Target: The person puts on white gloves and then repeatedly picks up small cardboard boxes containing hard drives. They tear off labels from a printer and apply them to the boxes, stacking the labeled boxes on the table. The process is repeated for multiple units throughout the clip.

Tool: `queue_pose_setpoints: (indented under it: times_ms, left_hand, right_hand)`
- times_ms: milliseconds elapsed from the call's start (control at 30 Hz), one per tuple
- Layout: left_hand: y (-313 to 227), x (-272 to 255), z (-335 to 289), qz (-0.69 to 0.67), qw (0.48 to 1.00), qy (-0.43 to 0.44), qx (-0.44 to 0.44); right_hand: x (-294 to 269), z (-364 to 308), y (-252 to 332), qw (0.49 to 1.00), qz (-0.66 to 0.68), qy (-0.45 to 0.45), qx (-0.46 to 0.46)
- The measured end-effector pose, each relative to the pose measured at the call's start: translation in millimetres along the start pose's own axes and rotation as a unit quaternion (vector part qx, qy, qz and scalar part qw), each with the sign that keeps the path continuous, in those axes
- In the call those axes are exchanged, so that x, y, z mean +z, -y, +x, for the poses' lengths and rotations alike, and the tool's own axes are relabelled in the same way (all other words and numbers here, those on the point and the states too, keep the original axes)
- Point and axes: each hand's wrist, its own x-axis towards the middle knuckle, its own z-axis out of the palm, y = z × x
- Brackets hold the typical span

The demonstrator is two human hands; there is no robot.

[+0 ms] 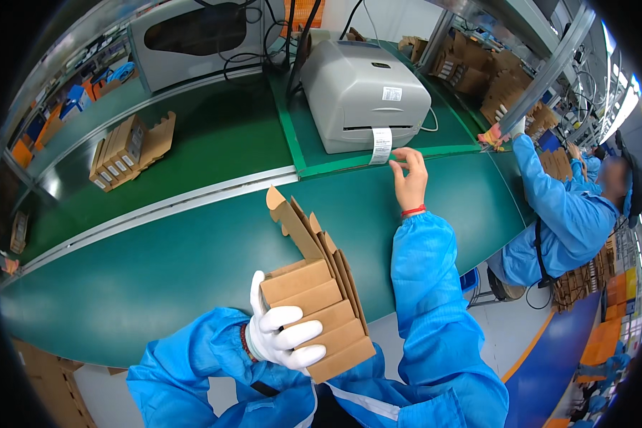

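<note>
My left hand (285,332), in a white glove, is wrapped round a stack of several brown cardboard boxes (317,310) held close to my body. Their end flaps (296,227) stand up and lean toward the bench. At the grey label printer (364,93), my bare right hand (411,178) has its thumb and forefinger curved and apart. The fingertips are right beside the lower edge of a white printed label (381,145) hanging from the printer's slot. A firm grip on the label does not show.
Several small boxes (125,151) stand on the green conveyor (214,135) at the left, beyond a metal rail (157,196). Black cables hang near a grey machine (192,43). A co-worker in blue (563,207) works at the right, near piled cardboard (478,64).
</note>
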Motion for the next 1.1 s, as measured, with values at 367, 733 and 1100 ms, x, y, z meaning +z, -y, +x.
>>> queue_pose_setpoints:
  times_ms: [367, 733, 1100]
  left_hand:
    - [3.4, -0.5, -8.9, -0.029, 0.999, 0.021, -0.013]
    - [5.3, 15.5, -14.0, -0.072, 0.996, -0.051, -0.033]
    - [6.5, 22.5, -11.6, -0.068, 0.993, -0.07, -0.063]
  right_hand:
    - [8.3, 7.5, -50.6, 0.983, 0.126, 0.091, 0.093]
    - [-14.7, 4.7, -31.9, 0.996, 0.087, 0.011, 0.032]
    - [-51.5, -64.5, 218.9, 0.97, 0.081, 0.229, 0.022]
